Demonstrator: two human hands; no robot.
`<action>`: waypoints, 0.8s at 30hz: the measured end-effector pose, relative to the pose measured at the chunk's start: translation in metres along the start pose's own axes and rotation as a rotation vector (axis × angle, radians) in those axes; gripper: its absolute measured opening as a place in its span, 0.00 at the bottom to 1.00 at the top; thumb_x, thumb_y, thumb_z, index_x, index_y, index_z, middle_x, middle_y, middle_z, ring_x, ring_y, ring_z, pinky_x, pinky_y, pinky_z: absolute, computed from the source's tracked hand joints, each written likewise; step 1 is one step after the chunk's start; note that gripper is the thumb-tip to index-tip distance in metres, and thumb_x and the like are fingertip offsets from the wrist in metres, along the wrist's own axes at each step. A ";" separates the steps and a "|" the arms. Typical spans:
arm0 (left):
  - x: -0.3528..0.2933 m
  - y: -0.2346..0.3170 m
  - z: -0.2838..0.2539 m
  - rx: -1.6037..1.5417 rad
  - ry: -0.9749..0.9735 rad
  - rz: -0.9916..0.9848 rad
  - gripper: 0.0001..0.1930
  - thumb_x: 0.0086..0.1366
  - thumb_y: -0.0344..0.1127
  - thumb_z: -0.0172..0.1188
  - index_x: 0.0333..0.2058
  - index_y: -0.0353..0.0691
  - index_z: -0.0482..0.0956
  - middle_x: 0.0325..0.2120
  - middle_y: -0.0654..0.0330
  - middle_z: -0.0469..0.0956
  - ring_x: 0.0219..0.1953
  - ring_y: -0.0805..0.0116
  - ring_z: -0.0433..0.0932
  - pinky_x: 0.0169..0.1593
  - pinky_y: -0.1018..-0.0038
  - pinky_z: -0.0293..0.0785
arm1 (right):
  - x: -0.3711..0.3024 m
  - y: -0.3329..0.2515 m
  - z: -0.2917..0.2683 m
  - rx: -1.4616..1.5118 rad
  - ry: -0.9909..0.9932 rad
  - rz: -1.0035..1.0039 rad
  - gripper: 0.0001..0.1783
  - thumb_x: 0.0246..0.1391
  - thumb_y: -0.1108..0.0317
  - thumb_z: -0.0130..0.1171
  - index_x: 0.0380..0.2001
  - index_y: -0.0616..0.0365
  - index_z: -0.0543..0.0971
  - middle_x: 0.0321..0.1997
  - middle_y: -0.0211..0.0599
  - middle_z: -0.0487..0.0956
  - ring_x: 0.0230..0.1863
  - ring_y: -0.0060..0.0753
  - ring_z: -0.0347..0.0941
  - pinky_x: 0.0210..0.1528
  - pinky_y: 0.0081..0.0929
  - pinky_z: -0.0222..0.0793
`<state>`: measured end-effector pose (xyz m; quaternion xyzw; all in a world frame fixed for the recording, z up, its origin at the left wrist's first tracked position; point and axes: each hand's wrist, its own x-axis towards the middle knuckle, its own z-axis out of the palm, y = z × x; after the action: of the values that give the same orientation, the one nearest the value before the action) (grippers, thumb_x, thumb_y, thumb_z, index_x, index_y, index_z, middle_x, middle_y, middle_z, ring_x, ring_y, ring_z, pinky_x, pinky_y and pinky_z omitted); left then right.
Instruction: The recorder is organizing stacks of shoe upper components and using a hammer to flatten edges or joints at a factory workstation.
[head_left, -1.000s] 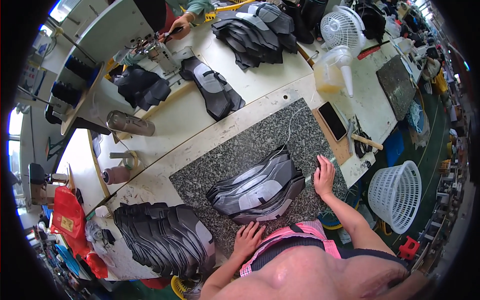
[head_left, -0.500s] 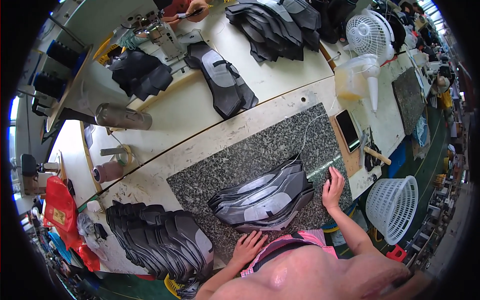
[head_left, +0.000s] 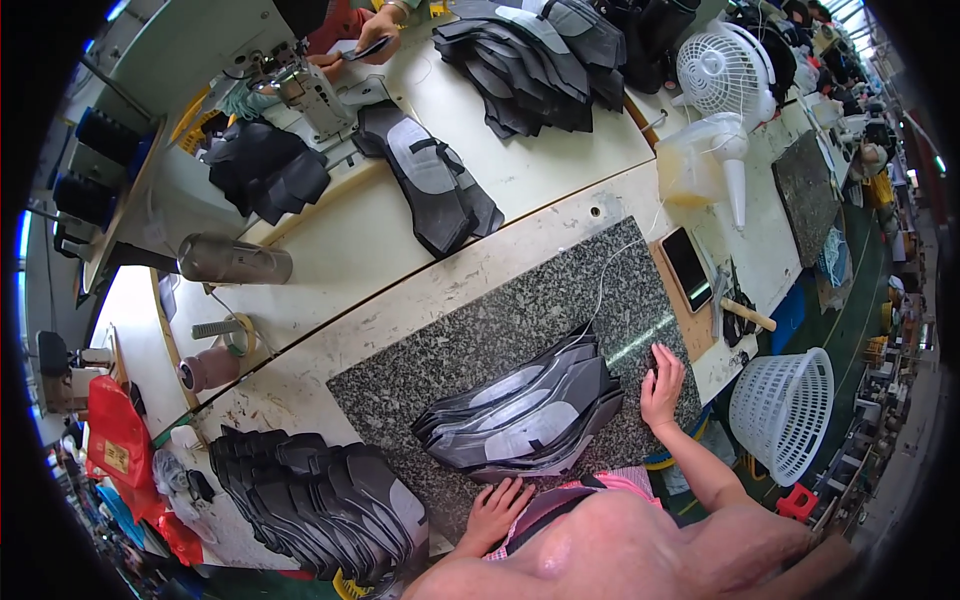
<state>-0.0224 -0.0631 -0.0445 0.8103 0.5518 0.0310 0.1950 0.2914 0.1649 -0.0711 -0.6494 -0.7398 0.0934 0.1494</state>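
Observation:
A fanned stack of flat black cut pieces with lighter grey panels [head_left: 525, 432] lies in front of me on a speckled granite slab [head_left: 400, 367]. At the stack's near edge, my left hand [head_left: 495, 512] rests with its fingers stretched out and slightly spread. My right hand [head_left: 660, 388] lies on the slab just right of the stack, fingers extended and no object in it. Left of the slab, overlapping rows of similar black and grey pieces [head_left: 320, 505] are laid out on the table. A thin white thread crosses the slab behind the stack.
A phone [head_left: 686, 265] and a hammer [head_left: 748, 314] lie right of the slab; a white basket [head_left: 782, 415] stands beyond the table edge. Across the table are a sewing machine [head_left: 315, 100], a co-worker's hands [head_left: 380, 38], more black pieces [head_left: 530, 70], a bottle [head_left: 235, 260] and a fan [head_left: 722, 72].
The view has shifted a little. Both my hands stay in nearly the same places, and the stack lies as before.

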 end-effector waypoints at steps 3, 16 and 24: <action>-0.003 0.002 0.006 -0.001 0.016 -0.015 0.23 0.68 0.43 0.49 0.61 0.62 0.71 0.62 0.70 0.67 0.65 0.73 0.60 0.66 0.66 0.50 | 0.000 0.000 0.001 0.005 -0.001 0.003 0.27 0.57 0.69 0.48 0.62 0.58 0.68 0.61 0.46 0.69 0.62 0.49 0.63 0.65 0.44 0.53; -0.003 0.001 0.008 -0.066 0.005 -0.028 0.23 0.68 0.44 0.49 0.62 0.62 0.70 0.62 0.69 0.67 0.66 0.72 0.59 0.66 0.65 0.50 | 0.001 0.001 0.001 0.007 0.016 -0.012 0.27 0.57 0.69 0.49 0.61 0.58 0.68 0.60 0.45 0.69 0.62 0.48 0.63 0.65 0.43 0.54; -0.005 0.005 0.012 -0.019 0.023 -0.034 0.24 0.66 0.44 0.51 0.62 0.62 0.70 0.62 0.69 0.67 0.65 0.71 0.60 0.66 0.64 0.50 | 0.002 0.000 0.001 0.016 0.028 -0.008 0.27 0.56 0.69 0.49 0.61 0.57 0.68 0.60 0.43 0.70 0.62 0.47 0.63 0.64 0.43 0.54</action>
<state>-0.0169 -0.0725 -0.0532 0.7985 0.5674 0.0421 0.1967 0.2904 0.1665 -0.0718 -0.6465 -0.7394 0.0898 0.1652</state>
